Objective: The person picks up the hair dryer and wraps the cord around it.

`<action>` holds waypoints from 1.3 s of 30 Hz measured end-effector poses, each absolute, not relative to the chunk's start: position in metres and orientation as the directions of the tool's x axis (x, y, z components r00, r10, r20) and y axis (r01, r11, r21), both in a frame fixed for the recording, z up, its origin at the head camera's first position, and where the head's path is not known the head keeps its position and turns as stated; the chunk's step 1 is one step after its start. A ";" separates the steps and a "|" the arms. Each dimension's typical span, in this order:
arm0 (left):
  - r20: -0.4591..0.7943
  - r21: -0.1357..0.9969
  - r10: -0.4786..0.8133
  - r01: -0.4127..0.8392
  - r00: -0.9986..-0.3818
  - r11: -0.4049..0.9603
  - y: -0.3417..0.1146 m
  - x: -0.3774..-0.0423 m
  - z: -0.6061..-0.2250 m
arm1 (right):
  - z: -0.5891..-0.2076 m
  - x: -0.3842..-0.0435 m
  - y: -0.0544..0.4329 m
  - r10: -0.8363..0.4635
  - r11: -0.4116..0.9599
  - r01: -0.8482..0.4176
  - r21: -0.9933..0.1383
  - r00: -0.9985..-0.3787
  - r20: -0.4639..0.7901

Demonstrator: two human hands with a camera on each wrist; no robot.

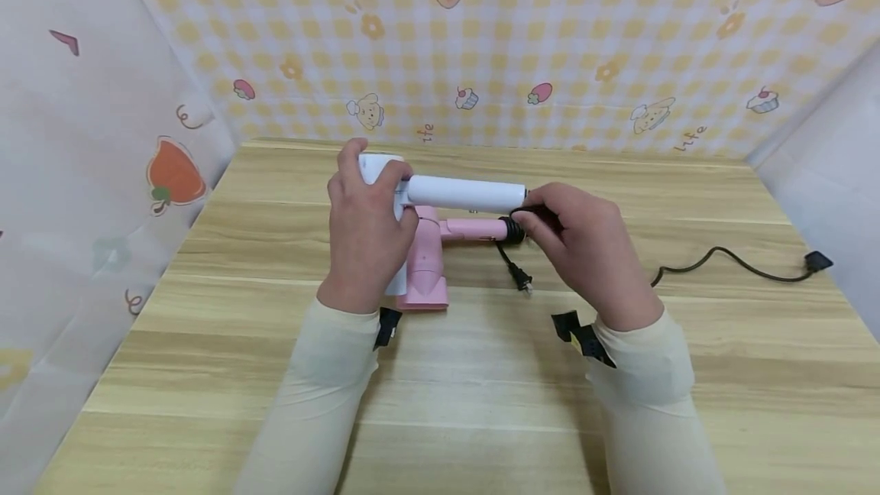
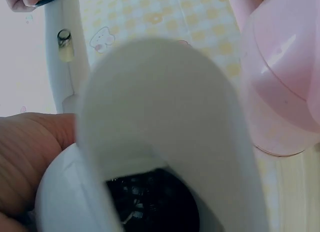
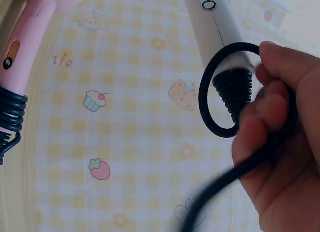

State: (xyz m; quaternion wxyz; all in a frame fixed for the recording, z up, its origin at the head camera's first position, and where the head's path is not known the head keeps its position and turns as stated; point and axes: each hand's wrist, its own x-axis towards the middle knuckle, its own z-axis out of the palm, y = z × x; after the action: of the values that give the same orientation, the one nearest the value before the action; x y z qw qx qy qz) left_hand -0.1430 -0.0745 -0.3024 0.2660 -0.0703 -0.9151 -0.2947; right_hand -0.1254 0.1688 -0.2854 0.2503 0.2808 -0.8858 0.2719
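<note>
My left hand (image 1: 366, 231) grips a white hair dryer (image 1: 467, 193) by its head, holding it up with the handle pointing right. At the handle's end, my right hand (image 1: 594, 247) pinches the dryer's black cord (image 3: 204, 92). The right wrist view shows that cord bent into a loop beside the ribbed sleeve (image 3: 234, 90) at the handle's base. Lying below the white dryer is a pink hair dryer (image 1: 426, 266), partly hidden by it. Black cord (image 3: 11, 110) is wound round the pink handle's end. In the left wrist view the white nozzle (image 2: 165, 87) fills the middle.
The pink dryer's plug (image 1: 520, 277) lies on the wooden table (image 1: 467, 388) just below its handle. From behind my right wrist, a black cord runs rightward to another plug (image 1: 818, 261) near the right edge. A patterned cloth (image 1: 495, 44) hangs behind the table.
</note>
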 end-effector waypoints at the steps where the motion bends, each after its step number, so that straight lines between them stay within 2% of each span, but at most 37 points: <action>1: 0.531 0.496 -0.023 0.288 -0.847 0.819 -0.074 -0.143 -0.302 | -0.286 -0.126 0.169 -0.346 0.700 -0.626 -0.342 -0.717 0.605; 7: 0.518 0.502 -0.018 0.287 -0.855 0.816 -0.074 -0.143 -0.301 | -0.286 -0.127 0.171 -0.281 0.705 -0.605 -0.370 -0.718 0.637; 14: 0.527 0.501 -0.028 0.284 -0.850 0.817 -0.076 -0.142 -0.299 | -0.284 -0.127 0.175 -0.326 0.643 -0.671 -0.369 -0.676 0.661; 17: 0.541 0.490 -0.013 0.303 -0.841 0.817 -0.077 -0.142 -0.299 | -0.284 -0.128 0.176 -0.316 0.653 -0.663 -0.366 -0.678 0.664; 21: 0.552 0.473 0.022 0.335 -0.834 0.815 -0.076 -0.142 -0.298 | -0.285 -0.129 0.179 -0.262 0.683 -0.611 -0.399 -0.716 0.647; 26: 0.563 0.472 0.045 0.366 -0.825 0.802 -0.077 -0.141 -0.296 | -0.285 -0.131 0.182 -0.230 0.624 -0.582 -0.522 -0.775 0.588; 33: 0.576 0.461 0.097 0.421 -0.811 0.781 -0.079 -0.141 -0.295 | -0.281 -0.128 0.190 -0.270 0.493 -0.473 -0.730 -0.881 0.389; 39: 0.582 0.484 0.165 0.503 -0.796 0.716 -0.083 -0.144 -0.296 | -0.283 -0.129 0.199 -0.351 0.413 -0.409 -0.813 -0.896 0.273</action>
State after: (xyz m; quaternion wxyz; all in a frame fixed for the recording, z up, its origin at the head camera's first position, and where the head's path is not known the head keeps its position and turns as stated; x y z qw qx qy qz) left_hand -0.1445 -0.0832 -0.2964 0.2584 -0.1878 -0.8896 -0.3264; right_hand -0.1289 0.1995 -0.2832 0.0296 0.2263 -0.8401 0.4921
